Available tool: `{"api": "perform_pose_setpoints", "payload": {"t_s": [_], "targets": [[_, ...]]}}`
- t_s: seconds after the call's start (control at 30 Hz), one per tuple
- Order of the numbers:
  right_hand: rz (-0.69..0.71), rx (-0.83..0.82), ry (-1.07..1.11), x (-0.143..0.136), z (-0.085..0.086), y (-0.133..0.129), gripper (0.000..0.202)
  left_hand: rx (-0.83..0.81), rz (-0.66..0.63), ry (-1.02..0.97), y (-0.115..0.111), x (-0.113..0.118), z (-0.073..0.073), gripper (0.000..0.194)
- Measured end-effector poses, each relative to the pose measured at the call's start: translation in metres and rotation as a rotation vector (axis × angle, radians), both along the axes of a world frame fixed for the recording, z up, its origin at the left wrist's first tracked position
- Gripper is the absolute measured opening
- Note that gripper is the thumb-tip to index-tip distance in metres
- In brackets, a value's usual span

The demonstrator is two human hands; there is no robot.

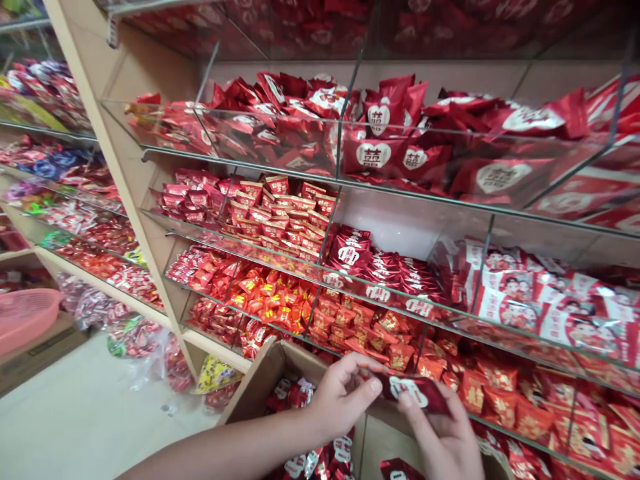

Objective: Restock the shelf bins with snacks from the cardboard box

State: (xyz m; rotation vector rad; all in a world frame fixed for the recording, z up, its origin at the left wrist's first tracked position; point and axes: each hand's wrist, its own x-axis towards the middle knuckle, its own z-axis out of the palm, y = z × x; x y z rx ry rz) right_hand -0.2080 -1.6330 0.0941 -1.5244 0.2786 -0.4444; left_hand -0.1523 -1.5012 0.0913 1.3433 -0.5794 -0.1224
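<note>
Left hand (345,395) and right hand (445,437) pinch opposite ends of maroon sweet packet (419,391); cardboard box (254,387) below fingers. Light, even pinch seems best against crushing.

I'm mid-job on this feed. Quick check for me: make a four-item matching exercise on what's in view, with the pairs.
1. Handled packet
2. Cardboard box
3. Pink basket
4. Yellow-printed bag

A. At the picture's left edge
B. Low, beside the wooden upright
C. Dark red with a white mark
D. Below the left hand and right hand

Pairs: 1-C; 2-D; 3-A; 4-B
</note>
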Motion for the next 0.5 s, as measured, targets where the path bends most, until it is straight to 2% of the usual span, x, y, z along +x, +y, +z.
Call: {"api": "perform_pose_setpoints", "payload": {"t_s": [0.07,0.13,0.23,0.3,0.4,0.5], "targets": [[0.005,-0.18,-0.197,0.015,0.036,-0.012,0.046,0.08,0.033,-0.095,0.004,0.004,-0.001,0.024],[0.051,-0.388,-0.4,0.038,0.08,-0.021,0.048,0.195,0.073,-0.171,0.007,0.01,-0.004,0.021],[0.174,-0.776,-0.418,0.083,0.143,-0.024,0.053,0.338,0.116,-0.255,0.01,0.017,-0.01,0.018],[0.32,-0.957,-0.38,0.113,0.174,-0.018,0.047,0.388,0.122,-0.296,0.011,0.019,-0.012,0.019],[0.497,-1.172,-0.316,0.149,0.197,-0.002,0.031,0.446,0.107,-0.396,0.013,0.02,-0.011,0.019],[0.546,-1.326,-0.223,0.169,0.2,0.015,0.026,0.49,0.094,-0.509,0.015,0.02,-0.01,0.021]]}}
